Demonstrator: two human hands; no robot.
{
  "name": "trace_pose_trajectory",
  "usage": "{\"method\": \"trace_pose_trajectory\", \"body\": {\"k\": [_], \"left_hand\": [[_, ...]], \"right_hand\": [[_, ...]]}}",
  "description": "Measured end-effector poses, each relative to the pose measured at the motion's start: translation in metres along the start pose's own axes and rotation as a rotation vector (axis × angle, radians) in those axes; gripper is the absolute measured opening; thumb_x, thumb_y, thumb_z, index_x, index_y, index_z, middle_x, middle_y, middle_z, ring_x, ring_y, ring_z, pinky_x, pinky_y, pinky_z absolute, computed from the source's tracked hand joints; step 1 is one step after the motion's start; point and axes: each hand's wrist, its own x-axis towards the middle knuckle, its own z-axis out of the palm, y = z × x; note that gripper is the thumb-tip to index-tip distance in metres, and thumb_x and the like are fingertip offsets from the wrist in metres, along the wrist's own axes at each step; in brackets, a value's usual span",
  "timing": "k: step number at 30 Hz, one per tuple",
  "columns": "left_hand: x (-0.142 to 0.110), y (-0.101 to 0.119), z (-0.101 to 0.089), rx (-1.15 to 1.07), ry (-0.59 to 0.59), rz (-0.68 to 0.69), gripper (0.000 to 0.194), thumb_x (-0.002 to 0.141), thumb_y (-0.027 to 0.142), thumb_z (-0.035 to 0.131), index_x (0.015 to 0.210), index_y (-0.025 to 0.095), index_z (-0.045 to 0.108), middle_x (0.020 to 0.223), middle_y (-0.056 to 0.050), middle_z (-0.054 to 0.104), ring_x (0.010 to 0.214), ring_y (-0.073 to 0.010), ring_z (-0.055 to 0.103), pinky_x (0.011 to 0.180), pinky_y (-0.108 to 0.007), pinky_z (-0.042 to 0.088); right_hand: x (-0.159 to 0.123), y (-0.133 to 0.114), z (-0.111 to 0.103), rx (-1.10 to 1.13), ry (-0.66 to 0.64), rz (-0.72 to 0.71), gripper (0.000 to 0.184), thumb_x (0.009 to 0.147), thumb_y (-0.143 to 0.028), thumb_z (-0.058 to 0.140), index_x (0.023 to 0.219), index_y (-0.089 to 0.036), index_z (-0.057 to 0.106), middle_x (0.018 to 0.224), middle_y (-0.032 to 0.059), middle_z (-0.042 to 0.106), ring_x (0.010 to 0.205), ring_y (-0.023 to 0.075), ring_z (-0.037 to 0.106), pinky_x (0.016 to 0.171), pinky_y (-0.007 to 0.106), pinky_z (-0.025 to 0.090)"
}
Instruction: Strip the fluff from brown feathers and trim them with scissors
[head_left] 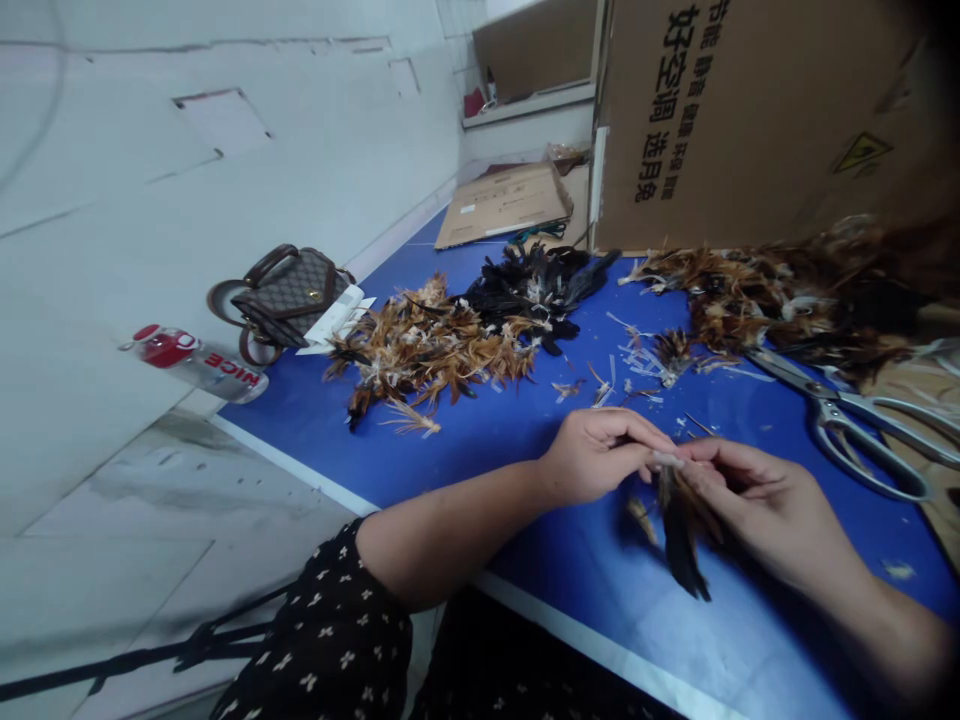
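Observation:
Over the blue table, my left hand and my right hand meet at the whitish bound top of a small feather bundle. Both hands are closed, pinching that top between thumbs and fingers. Dark and brown feathers hang down from it toward me. Beside the bundle, a small tan feather piece lies lower left of my fingers. Just beyond my hands are scattered clear tape strips and loose feather bits.
Large scissors lie at the right. Piles of brown feathers, black feathers and mixed feathers spread across the far side. A handbag, a bottle and a flattened carton sit farther off. A tall cardboard panel stands behind.

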Motion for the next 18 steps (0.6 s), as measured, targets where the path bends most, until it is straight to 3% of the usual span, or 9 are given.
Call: {"method": "trace_pose_trajectory", "body": {"k": [3,7,13,18], "left_hand": [[0.0,0.005,-0.002,-0.036,-0.001,-0.123,0.045,0.081,0.055,0.101,0.087,0.014,0.083,0.09,-0.009,0.082,0.074,-0.0137,0.073,0.074,-0.03,0.063],[0.0,0.012,-0.003,-0.063,-0.032,-0.286,0.049,0.073,0.053,0.106,0.087,0.013,0.08,0.079,-0.004,0.079,0.069,-0.0124,0.071,0.073,-0.029,0.061],[0.0,0.013,-0.001,-0.09,-0.036,-0.477,0.066,0.057,0.046,0.114,0.096,0.015,0.069,0.07,0.001,0.075,0.056,-0.0117,0.068,0.058,-0.025,0.057],[-0.002,0.015,0.002,-0.052,-0.059,-0.506,0.062,0.062,0.05,0.111,0.089,0.016,0.067,0.067,0.0,0.073,0.054,-0.0116,0.068,0.056,-0.024,0.057]], "right_hand": [[0.002,-0.004,-0.009,-0.12,-0.05,-0.104,0.055,0.09,-0.075,0.083,0.098,-0.021,0.088,0.087,0.0095,0.084,0.068,0.0196,0.07,0.06,0.028,0.053],[0.009,-0.013,-0.027,-0.323,-0.027,-0.359,0.041,0.101,-0.064,0.077,0.094,-0.025,0.089,0.091,0.0085,0.085,0.077,0.0218,0.078,0.071,0.031,0.06],[0.013,-0.02,-0.042,-0.448,-0.001,-0.623,0.017,0.108,-0.037,0.076,0.101,-0.026,0.087,0.093,0.0061,0.082,0.081,0.0193,0.076,0.075,0.031,0.059],[0.009,-0.025,-0.042,-0.456,-0.005,-0.758,0.008,0.106,-0.027,0.077,0.103,-0.028,0.084,0.092,0.0053,0.077,0.079,0.0198,0.072,0.071,0.034,0.056]]}}
